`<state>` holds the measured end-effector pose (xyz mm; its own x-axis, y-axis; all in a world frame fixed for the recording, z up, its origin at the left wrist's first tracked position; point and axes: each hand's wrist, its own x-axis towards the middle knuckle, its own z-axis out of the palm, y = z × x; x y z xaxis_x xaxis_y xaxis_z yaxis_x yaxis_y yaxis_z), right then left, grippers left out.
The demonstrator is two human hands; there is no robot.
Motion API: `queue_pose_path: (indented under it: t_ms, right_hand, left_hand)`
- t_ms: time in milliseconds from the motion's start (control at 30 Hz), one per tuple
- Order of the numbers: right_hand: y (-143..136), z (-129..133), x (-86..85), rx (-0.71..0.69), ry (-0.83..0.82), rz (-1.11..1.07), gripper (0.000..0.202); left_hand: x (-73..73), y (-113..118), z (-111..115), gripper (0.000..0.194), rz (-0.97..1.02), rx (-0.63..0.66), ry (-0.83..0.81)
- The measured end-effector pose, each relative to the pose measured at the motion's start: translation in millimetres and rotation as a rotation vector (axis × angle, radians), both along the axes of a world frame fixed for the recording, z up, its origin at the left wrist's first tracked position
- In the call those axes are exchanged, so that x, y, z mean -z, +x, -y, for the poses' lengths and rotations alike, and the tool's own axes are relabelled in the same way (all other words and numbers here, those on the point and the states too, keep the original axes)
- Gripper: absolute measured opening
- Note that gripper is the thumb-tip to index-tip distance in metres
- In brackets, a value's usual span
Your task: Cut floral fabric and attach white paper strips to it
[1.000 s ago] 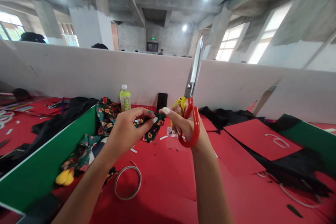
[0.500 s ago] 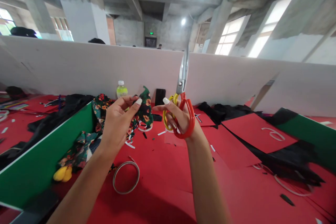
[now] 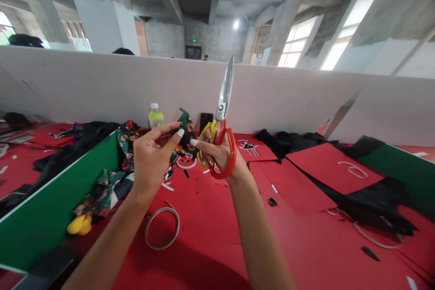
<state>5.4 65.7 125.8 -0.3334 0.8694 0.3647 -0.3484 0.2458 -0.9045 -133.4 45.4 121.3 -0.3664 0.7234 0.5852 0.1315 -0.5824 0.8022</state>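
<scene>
A small piece of dark green floral fabric (image 3: 187, 133) is pinched between the thumb and fingers of my left hand (image 3: 152, 152), its pointed end sticking up. Scissors (image 3: 222, 108) with one red and one yellow handle hang on my right hand (image 3: 217, 152), blades together and pointing upward. The right thumb and fingertips are close to the fabric's right edge; whether they touch it I cannot tell. Beneath the hands lies a roll of tape (image 3: 162, 229) on the red tabletop (image 3: 210, 231).
Green dividers (image 3: 61, 201) flank the work area, and a pale partition (image 3: 288, 99) rises behind. A bottle (image 3: 156, 116) and a dark phone-like object (image 3: 205, 122) stand at the back. Floral cloth (image 3: 105, 190) lies left; red sheets (image 3: 340, 170) and black cloth lie right.
My right hand and the scissors have moved left, closer to the fabric. A dark scrap now shows on the table right of my right forearm.
</scene>
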Motion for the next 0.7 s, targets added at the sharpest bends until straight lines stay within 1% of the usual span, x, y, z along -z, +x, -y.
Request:
queue_pose_path:
  t_ms: [67, 100, 167, 267, 300, 333, 400, 500, 533, 600, 633, 700]
  right_hand:
    - [1.1, -0.9, 0.0, 0.006, -0.005, -0.017, 0.036]
    - [1.9, -0.9, -0.5, 0.005, -0.010, -0.028, 0.035]
    - [3.8, 0.1, -2.2, 0.002, -0.032, -0.054, 0.034]
    - [7.2, 1.9, -4.9, -0.002, -0.115, -0.075, 0.031]
    - [8.4, 1.7, -5.2, -0.005, -0.149, -0.080, 0.029]
    - [9.6, 0.8, -5.1, -0.017, -0.184, -0.085, 0.027]
    - [12.0, -2.7, -3.9, -0.046, -0.252, -0.100, 0.025]
    - [14.8, -9.3, -2.0, -0.069, -0.355, -0.095, 0.026]
    - [15.5, -11.0, -1.6, -0.078, -0.385, -0.083, 0.026]
    - [16.7, -13.4, -1.1, -0.095, -0.424, -0.055, 0.029]
    - [17.1, -14.1, -0.7, -0.093, -0.427, -0.041, 0.031]
    - [18.1, -15.1, 0.4, -0.046, -0.405, -0.015, 0.035]
  left_hand:
    - [-1.4, -2.8, 1.6, 0.027, -0.061, 0.000, 0.010]
    - [-2.5, -4.9, 2.2, 0.027, -0.083, 0.032, 0.011]
    - [-4.6, -10.5, 2.5, 0.038, -0.147, 0.173, 0.003]
    - [-6.4, -20.1, 1.4, 0.073, -0.325, 0.446, -0.009]
    - [-6.4, -22.9, 0.8, 0.079, -0.397, 0.496, -0.011]
    - [-6.0, -25.1, 0.2, 0.079, -0.466, 0.507, -0.014]
    - [-4.6, -27.8, -1.3, 0.064, -0.579, 0.430, -0.013]
    - [-1.5, -27.7, -4.7, 0.031, -0.676, 0.227, 0.042]
    - [-0.6, -27.0, -6.0, 0.023, -0.683, 0.162, 0.066]
    - [0.3, -25.4, -8.6, 0.017, -0.663, 0.065, 0.097]
    - [0.3, -24.6, -9.6, 0.017, -0.643, 0.043, 0.095]
    - [-0.3, -23.5, -10.6, 0.017, -0.596, 0.057, 0.054]
